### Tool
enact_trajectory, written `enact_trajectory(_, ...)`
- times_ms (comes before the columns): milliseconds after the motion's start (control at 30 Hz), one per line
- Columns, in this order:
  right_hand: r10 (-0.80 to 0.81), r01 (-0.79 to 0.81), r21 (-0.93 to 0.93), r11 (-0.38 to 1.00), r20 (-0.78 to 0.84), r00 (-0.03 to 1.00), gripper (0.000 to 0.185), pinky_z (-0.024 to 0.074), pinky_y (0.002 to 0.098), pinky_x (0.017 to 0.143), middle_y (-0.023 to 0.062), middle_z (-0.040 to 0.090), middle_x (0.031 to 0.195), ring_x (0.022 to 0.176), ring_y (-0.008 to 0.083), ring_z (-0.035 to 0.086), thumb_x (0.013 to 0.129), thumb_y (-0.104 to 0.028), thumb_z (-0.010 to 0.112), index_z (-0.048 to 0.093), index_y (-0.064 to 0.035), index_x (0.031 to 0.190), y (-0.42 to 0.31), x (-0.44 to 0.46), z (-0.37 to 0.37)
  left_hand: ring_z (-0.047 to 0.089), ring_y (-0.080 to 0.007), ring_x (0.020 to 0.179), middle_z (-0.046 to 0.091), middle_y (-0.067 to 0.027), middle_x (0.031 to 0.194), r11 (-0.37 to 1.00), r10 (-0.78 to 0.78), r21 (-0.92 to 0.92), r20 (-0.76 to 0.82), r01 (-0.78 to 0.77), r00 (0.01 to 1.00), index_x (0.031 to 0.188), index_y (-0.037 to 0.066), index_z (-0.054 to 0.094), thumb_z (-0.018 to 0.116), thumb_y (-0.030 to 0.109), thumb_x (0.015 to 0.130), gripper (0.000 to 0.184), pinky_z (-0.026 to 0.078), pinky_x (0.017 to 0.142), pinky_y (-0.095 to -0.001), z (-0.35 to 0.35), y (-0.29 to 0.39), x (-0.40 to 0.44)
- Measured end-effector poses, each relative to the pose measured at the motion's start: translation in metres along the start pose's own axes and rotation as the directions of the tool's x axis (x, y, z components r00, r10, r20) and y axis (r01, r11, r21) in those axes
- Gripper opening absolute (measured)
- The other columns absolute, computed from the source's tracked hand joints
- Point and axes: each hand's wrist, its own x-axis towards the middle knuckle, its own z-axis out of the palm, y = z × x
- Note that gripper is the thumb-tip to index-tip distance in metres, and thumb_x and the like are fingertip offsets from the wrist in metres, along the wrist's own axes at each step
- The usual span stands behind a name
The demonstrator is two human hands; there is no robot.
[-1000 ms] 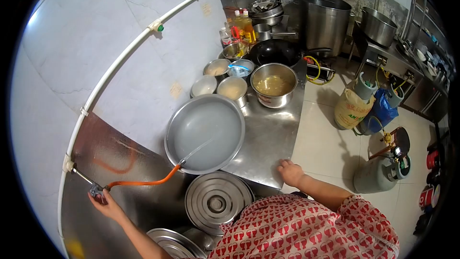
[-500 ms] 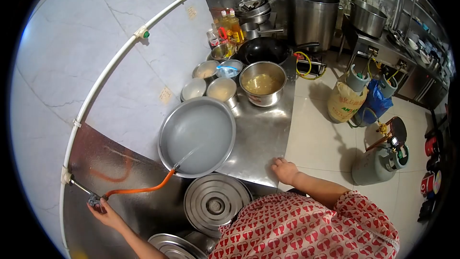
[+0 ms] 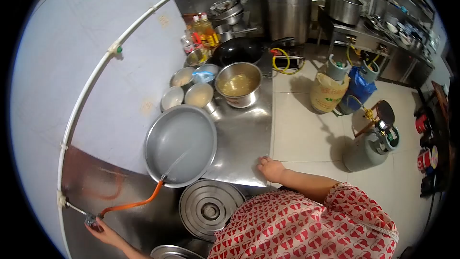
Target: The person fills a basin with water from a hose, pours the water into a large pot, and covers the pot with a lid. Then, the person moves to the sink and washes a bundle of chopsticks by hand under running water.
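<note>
My left hand point(image 3: 101, 231) is closed round the tap point(image 3: 91, 219) at the lower left, where a metal pipe leaves the white wall pipe. From the tap an orange hose point(image 3: 132, 205) runs to the rim of a large metal basin point(image 3: 181, 145). Water streams from its end into the basin. My right hand point(image 3: 270, 169) rests on the front right corner of the steel counter point(image 3: 239, 148), with its fingers bent over the edge and nothing visible in them. A round ridged lid point(image 3: 211, 209) lies below the basin.
Behind the basin stand a pot of yellowish liquid point(image 3: 238, 85), several small bowls, a black wok point(image 3: 239, 51) and oil bottles point(image 3: 208, 31). A tall stockpot point(image 3: 285, 14) is at the back. Gas cylinders point(image 3: 366, 151) stand on the tiled floor to the right.
The view has turned, so the basin, counter and pots appear further left. Both hands keep their places on the tap and the counter corner. Water keeps running into the basin.
</note>
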Motion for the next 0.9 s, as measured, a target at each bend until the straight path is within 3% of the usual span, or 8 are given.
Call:
enact_trajectory(200,0.01,-0.01,0.011,1.0,-0.004,1.0,0.033,0.044,0.0363,0.093,0.0169,0.038,0.133,0.121,0.0298,0.04,0.08,-0.01,0.053,0.052,-0.0042,0.112,0.0,-0.001,0.001,0.056,-0.0199,0.092,0.059,-0.017,0.106,0.996,-0.022,0.091,0.048,0.017,0.999,0.128,-0.004,0.041,0.064,0.028,0.084,0.059,0.046,0.082,-0.0302,-0.003,0.013,0.002)
enact_trajectory(300,0.025,-0.025,0.034,0.999,0.013,1.0,0.034,0.0444,0.0362,0.092,0.0168,0.038,0.133,0.12,0.0299,0.041,0.078,-0.009,0.056,0.053,-0.004,0.111,0.001,-0.002,0.001,0.058,-0.0263,0.075,0.059,-0.0158,0.092,0.906,0.421,0.087,-0.076,-0.415,0.904,0.109,-0.002,0.05,0.07,0.031,0.079,0.049,0.049,0.066,-0.0333,0.0,0.051,-0.006)
enact_trajectory(333,0.027,-0.027,0.029,0.999,0.026,0.999,0.035,0.0445,0.0362,0.092,0.0168,0.038,0.133,0.12,0.0299,0.041,0.077,-0.009,0.056,0.053,-0.0039,0.111,0.001,-0.002,-0.001,0.057,-0.0266,0.08,0.059,-0.0155,0.093,0.898,0.433,0.132,-0.091,-0.42,0.897,0.108,-0.003,0.052,0.063,0.03,0.085,0.042,0.048,0.068,-0.0339,-0.001,0.068,-0.011)
enact_trajectory(400,0.026,-0.027,0.029,0.999,0.036,0.999,0.034,0.0446,0.0362,0.092,0.0168,0.038,0.133,0.12,0.03,0.041,0.077,-0.009,0.056,0.053,-0.004,0.111,-0.003,0.002,-0.005,0.057,-0.0221,0.087,0.059,-0.0162,0.101,0.99,0.142,-0.014,0.01,-0.142,0.99,0.121,-0.004,0.044,0.063,0.028,0.085,0.052,0.047,0.076,-0.031,0.009,-0.005,0.006)
enact_trajectory(433,0.028,-0.029,0.031,0.999,0.034,0.999,0.034,0.0446,0.0363,0.092,0.0168,0.038,0.133,0.12,0.0302,0.041,0.078,-0.008,0.055,0.053,-0.004,0.111,-0.002,0.001,-0.006,0.057,-0.0198,0.091,0.059,-0.0165,0.105,0.998,-0.009,-0.067,0.068,0.014,0.998,0.128,-0.005,0.041,0.063,0.027,0.085,0.058,0.047,0.08,-0.0295,0.004,0.001,0.008)
enact_trajectory(467,0.028,-0.029,0.03,0.999,0.032,0.999,0.033,0.0446,0.0363,0.092,0.0168,0.037,0.133,0.12,0.0303,0.041,0.078,-0.008,0.054,0.053,-0.0041,0.111,-0.002,0.0,-0.005,0.057,-0.0194,0.09,0.059,-0.016,0.102,0.999,0.031,0.018,-0.002,-0.031,1.0,0.128,-0.005,0.041,0.063,0.025,0.085,0.057,0.047,0.078,-0.0285,0.003,0.004,0.002)
enact_trajectory(567,0.011,-0.01,0.034,0.999,-0.021,1.0,0.031,0.0443,0.0365,0.092,0.0176,0.037,0.134,0.121,0.0304,0.04,0.08,-0.009,0.051,0.052,-0.0046,0.111,0.0,0.002,0.002,0.055,-0.0238,0.102,0.054,-0.02,0.114,0.996,-0.05,0.071,0.033,0.047,0.998,0.128,-0.002,0.042,0.064,0.022,0.084,0.055,0.046,0.086,-0.0328,-0.002,0.013,0.001)
enact_trajectory(900,0.004,-0.003,0.018,1.0,-0.043,0.999,0.033,0.0411,0.0381,0.096,0.0146,0.039,0.134,0.123,0.0304,0.038,0.082,-0.013,0.045,0.054,-0.0096,0.114,-0.002,0.001,-0.001,0.053,-0.0189,0.094,0.054,-0.0135,0.108,0.994,-0.076,-0.073,0.006,0.076,0.997,0.13,0.005,0.043,0.067,0.018,0.082,0.056,0.045,0.083,-0.029,-0.001,0.011,-0.003)
